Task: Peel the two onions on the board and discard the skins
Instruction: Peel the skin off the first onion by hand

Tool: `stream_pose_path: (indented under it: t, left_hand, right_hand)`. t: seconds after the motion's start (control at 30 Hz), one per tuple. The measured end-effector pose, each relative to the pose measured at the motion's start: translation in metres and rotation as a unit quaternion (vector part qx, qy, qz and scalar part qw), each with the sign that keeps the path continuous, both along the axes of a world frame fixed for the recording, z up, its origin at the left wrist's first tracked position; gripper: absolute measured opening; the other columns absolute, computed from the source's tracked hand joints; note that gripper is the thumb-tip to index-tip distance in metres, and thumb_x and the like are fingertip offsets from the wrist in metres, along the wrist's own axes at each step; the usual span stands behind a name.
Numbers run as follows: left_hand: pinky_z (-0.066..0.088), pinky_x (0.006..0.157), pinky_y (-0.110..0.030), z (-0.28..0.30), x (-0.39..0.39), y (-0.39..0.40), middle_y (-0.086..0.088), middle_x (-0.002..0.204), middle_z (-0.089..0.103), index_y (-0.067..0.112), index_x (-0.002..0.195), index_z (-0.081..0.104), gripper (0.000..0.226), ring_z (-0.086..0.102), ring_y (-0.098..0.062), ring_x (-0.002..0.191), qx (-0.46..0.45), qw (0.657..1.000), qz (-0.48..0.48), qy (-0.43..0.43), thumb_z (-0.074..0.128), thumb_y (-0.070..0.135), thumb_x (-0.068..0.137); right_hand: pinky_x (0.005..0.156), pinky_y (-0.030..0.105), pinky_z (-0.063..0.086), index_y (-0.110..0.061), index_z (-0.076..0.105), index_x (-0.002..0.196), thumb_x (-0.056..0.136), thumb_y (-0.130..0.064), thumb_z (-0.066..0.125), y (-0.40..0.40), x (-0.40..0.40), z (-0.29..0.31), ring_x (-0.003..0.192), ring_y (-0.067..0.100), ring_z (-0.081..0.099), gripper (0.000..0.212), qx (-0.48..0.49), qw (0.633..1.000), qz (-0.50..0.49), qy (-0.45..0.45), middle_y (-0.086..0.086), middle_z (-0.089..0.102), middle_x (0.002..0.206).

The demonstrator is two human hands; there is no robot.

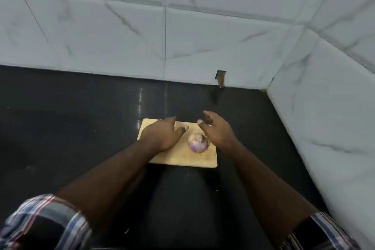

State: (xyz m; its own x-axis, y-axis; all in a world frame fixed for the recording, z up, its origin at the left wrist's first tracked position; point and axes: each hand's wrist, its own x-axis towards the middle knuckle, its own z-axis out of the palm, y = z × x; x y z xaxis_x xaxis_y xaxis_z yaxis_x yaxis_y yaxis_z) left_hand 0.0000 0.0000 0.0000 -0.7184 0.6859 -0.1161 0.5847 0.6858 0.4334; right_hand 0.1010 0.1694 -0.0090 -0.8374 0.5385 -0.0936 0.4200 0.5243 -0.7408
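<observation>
A pale wooden cutting board (182,160) lies on the black counter. One purple-and-white onion (197,142) sits on the board's right half, with a dry brownish patch on top. My left hand (162,136) hovers over the board's left part, fingers relaxed and holding nothing, and it hides whatever lies beneath it. My right hand (217,130) is just right of the onion, fingers spread and empty. I see only one onion.
The black counter (71,128) stretches left and toward me. White marble-look tiled walls rise behind the counter (162,36) and along the right side (324,128), forming a corner. A small notch (220,78) shows at the back wall's base.
</observation>
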Motion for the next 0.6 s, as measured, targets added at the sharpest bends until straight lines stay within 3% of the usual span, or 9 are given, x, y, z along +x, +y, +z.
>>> stream_pose_path:
  t: [0.07, 0.13, 0.23, 0.33, 0.47, 0.6]
  left_hand:
    - [0.045, 0.101, -0.042, -0.005, 0.001, -0.016, 0.004, 0.144, 0.059, 0.025, 0.153, 0.036, 0.079, 0.048, -0.024, 0.136, 0.002, 1.0, 0.014, -0.007, 0.048, 0.071, 0.091]
    - [0.046, 0.102, -0.042, -0.017, 0.003, -0.037, 0.006, 0.146, 0.055, 0.029, 0.154, 0.033, 0.088, 0.046, -0.024, 0.136, -0.019, 1.0, -0.004, 0.024, 0.058, 0.073, 0.082]
    - [0.046, 0.106, -0.041, -0.029, 0.004, -0.046, 0.0, 0.151, 0.047, 0.026, 0.155, 0.032, 0.087, 0.046, -0.022, 0.136, 0.005, 1.0, -0.003, -0.019, 0.071, 0.055, 0.082]
    - [0.047, 0.104, -0.039, -0.034, -0.004, -0.043, -0.003, 0.145, 0.052, 0.024, 0.151, 0.039, 0.077, 0.051, -0.022, 0.13, 0.04, 0.999, 0.005, -0.016, 0.073, 0.043, 0.084]
    - [0.049, 0.102, -0.041, -0.035, -0.022, -0.032, -0.002, 0.144, 0.054, 0.025, 0.147, 0.042, 0.075, 0.053, -0.023, 0.128, 0.057, 0.998, 0.007, -0.014, 0.075, 0.044, 0.083]
    - [0.043, 0.109, -0.038, -0.04, -0.037, -0.025, -0.004, 0.148, 0.051, 0.022, 0.151, 0.04, 0.084, 0.049, -0.024, 0.133, 0.076, 0.996, -0.014, -0.045, 0.081, 0.042, 0.08]
  right_hand:
    - [0.104, 0.03, 0.043, -0.023, 0.04, 0.15, 0.09, -0.04, 0.07, -0.001, 0.015, -0.004, 0.128, 0.018, 0.054, 0.069, -0.041, 0.999, 0.003, -0.035, 0.0, 0.048, 0.15]
    - [0.1, 0.026, 0.043, -0.026, 0.039, 0.15, 0.082, -0.037, 0.079, -0.007, 0.033, -0.012, 0.121, 0.013, 0.056, 0.079, -0.055, 0.996, 0.027, -0.059, -0.002, 0.05, 0.147]
    - [0.099, 0.022, 0.042, -0.03, 0.041, 0.149, 0.076, -0.033, 0.085, -0.02, 0.033, -0.017, 0.118, 0.01, 0.057, 0.085, -0.085, 0.996, 0.014, -0.021, -0.006, 0.053, 0.141]
    - [0.1, 0.023, 0.044, -0.031, 0.048, 0.143, 0.072, -0.033, 0.088, -0.032, 0.028, -0.022, 0.119, 0.011, 0.057, 0.081, -0.074, 0.997, 0.024, -0.015, -0.008, 0.056, 0.137]
    - [0.095, 0.017, 0.044, -0.031, 0.062, 0.13, 0.068, -0.028, 0.091, -0.047, 0.024, -0.027, 0.111, 0.005, 0.061, 0.068, -0.104, 0.994, -0.006, 0.026, -0.014, 0.063, 0.124]
    - [0.096, 0.024, 0.053, -0.03, 0.065, 0.125, 0.068, -0.025, 0.092, -0.053, 0.019, -0.03, 0.104, 0.003, 0.065, 0.063, -0.155, 0.986, -0.035, 0.06, -0.016, 0.066, 0.115]
